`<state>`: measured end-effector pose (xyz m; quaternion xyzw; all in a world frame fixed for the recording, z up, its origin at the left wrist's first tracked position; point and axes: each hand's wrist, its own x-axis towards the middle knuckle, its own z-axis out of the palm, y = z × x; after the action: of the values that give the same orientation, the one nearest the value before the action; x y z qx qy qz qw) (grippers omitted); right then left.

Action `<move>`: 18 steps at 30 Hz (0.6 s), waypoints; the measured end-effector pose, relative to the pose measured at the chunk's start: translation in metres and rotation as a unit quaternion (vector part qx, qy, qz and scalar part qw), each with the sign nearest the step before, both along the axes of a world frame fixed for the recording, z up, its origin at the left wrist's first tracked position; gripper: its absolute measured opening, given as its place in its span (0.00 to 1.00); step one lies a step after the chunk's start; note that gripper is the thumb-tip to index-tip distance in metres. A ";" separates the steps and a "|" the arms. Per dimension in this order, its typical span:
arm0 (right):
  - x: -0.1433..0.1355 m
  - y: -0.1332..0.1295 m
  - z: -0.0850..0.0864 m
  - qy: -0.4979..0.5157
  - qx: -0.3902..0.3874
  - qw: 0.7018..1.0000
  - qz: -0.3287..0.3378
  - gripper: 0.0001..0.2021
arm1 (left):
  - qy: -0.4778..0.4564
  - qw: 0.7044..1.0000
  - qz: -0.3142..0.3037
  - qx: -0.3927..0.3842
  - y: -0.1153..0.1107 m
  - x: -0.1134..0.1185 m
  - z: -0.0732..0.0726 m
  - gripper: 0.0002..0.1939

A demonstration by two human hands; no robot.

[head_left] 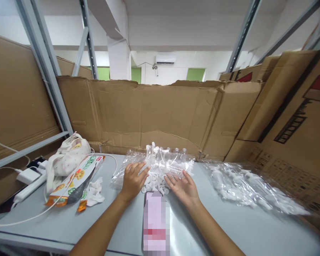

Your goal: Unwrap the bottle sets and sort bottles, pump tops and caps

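Observation:
My left hand (134, 180) lies palm down with its fingers apart, at the left side of a heap of small white plastic parts (155, 182). Its fingertips rest over the edge of a clear plastic bag (124, 165). On the heap's other side is my right hand (183, 187), palm turned partly up and fingers spread. A clear piece with a ribbed or coiled middle (175, 169) lies just beyond its fingertips; whether they touch it I cannot tell. Behind both hands are more white and clear plastic pieces (162, 154). Neither hand grips anything visible.
A phone (155, 220) lies between my forearms. Bagged white parts (242, 185) are at the right. At the left sit a snack packet (77, 179), crumpled tissue (95, 192), a white cloth bag (69, 156), a power strip (29, 188) and cables. Cardboard (149, 113) walls the back.

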<state>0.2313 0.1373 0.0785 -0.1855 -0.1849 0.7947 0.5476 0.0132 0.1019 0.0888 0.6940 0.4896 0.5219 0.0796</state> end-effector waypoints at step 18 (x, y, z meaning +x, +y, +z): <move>-0.002 -0.001 -0.002 -0.021 0.071 0.997 -0.011 0.05 | -0.407 0.903 0.039 -0.132 0.023 -0.004 -0.019 0.16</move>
<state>0.2295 0.1365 0.0767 -0.1643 -0.2503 0.7696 0.5639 0.0089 0.1248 0.0701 0.3843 0.5058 0.6923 0.3424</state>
